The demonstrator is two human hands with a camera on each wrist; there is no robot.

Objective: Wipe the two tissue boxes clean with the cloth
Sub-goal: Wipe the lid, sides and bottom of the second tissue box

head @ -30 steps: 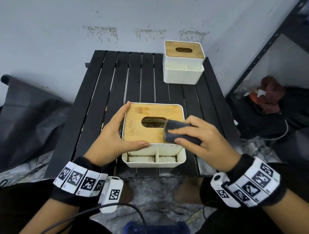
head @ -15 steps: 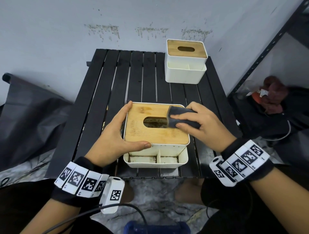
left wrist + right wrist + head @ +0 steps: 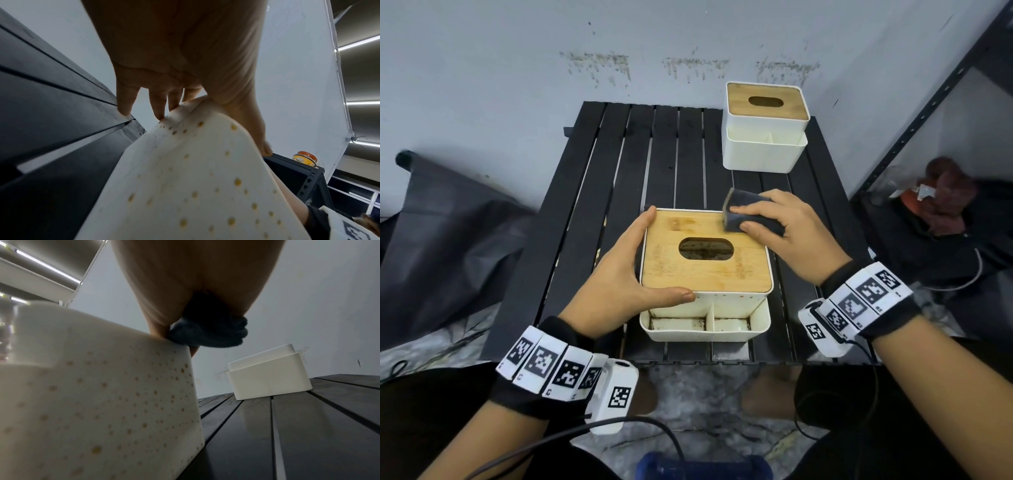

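One second on, the right hand (image 3: 801, 236), clamped on the dark cloth (image 3: 746, 214), has slid from the lid slot to the far right corner of the near box (image 3: 705, 270), cloth overhanging the edge. The left hand (image 3: 619, 277), fingers straight, braces its left side. Bare table (image 3: 664, 161) slats separate it from the far box (image 3: 765, 126).

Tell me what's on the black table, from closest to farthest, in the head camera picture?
Spotty white tissue box with a bamboo lid → folded dark grey cloth held by the right hand → clean white tissue box with a bamboo lid.
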